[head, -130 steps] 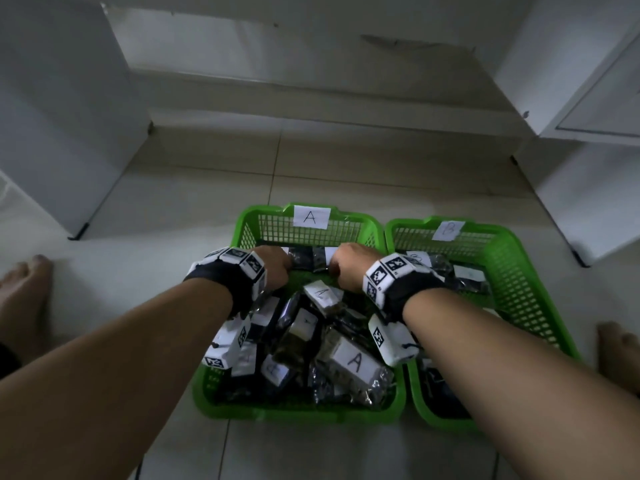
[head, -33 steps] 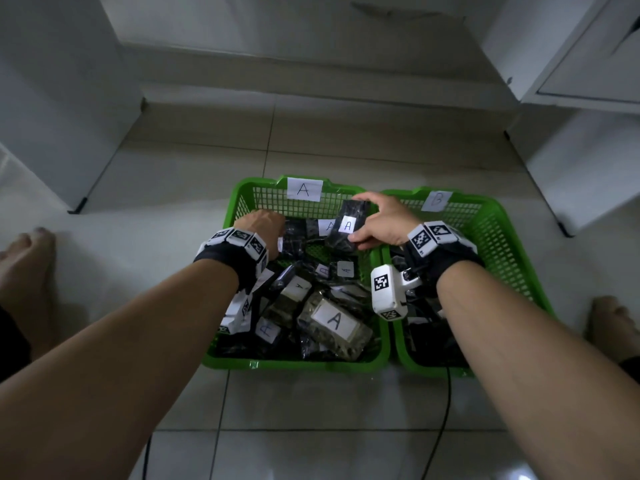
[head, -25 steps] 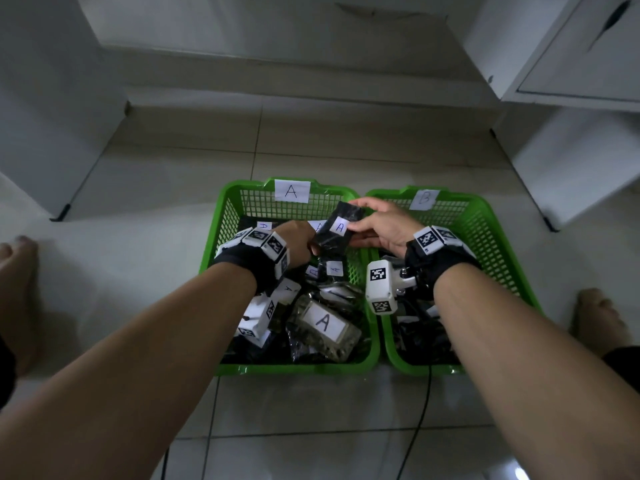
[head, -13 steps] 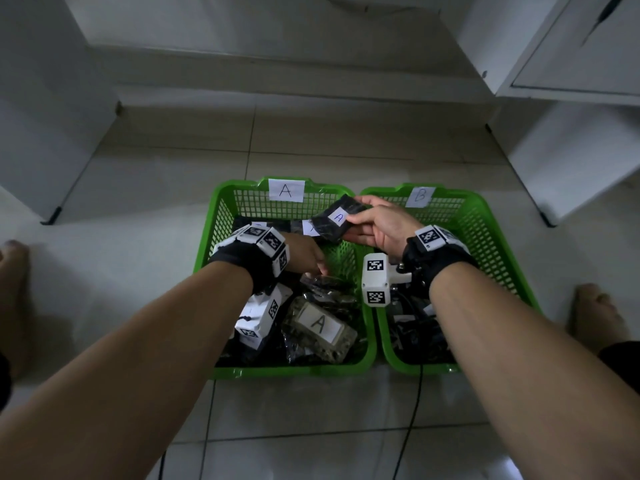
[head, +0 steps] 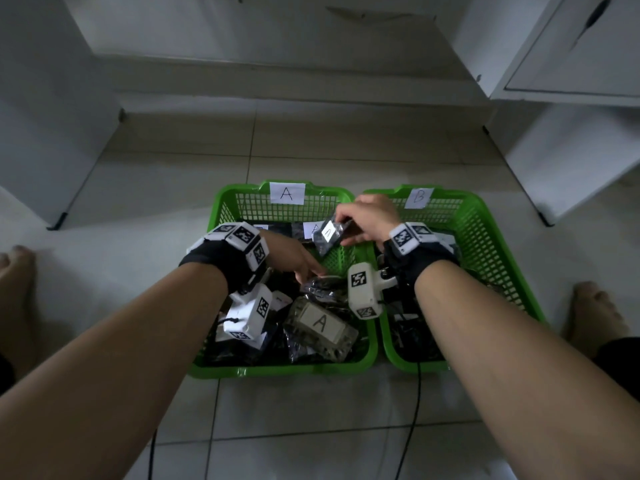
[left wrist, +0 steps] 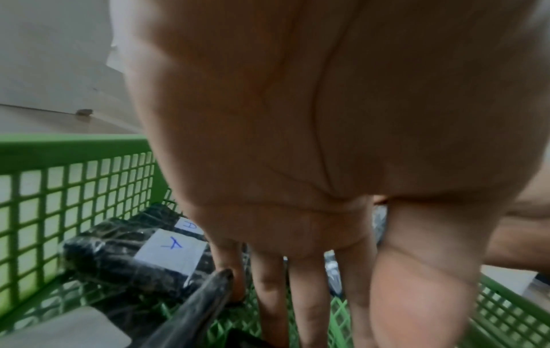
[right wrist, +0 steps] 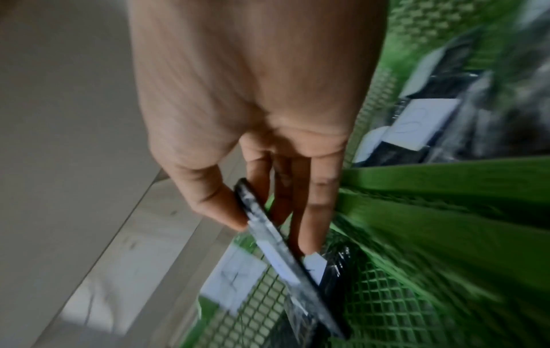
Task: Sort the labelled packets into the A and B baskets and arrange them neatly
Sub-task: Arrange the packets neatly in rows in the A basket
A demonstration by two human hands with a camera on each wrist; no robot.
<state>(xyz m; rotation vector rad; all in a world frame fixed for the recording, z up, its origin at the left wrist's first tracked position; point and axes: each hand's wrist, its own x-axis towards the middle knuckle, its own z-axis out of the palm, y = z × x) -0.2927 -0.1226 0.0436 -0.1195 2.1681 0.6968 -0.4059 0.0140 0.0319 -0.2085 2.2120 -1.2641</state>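
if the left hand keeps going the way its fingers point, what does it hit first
Probably the dark crinkly packet right at its fingertips. The left hand reaches forward and down into the A basket, fingers straight. Beyond that packet lies bare mesh floor. Whether the fingertips already touch it is unclear.

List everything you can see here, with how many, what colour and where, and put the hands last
Basket A: one, green, on the floor, left.
Basket B: one, green, touching A's right side.
Paper tags: two, white, on the baskets' far walls.
Loose packets: many, dark with white labels, piled in both baskets; count unclear.
Held packet: one, dark, labelled A, above basket A's far end.
Cabinets: white, left and right.
Feet: two, bare, either side.
Left hand: fingers straight, down among basket A's packets.
Right hand: pinches the held packet.
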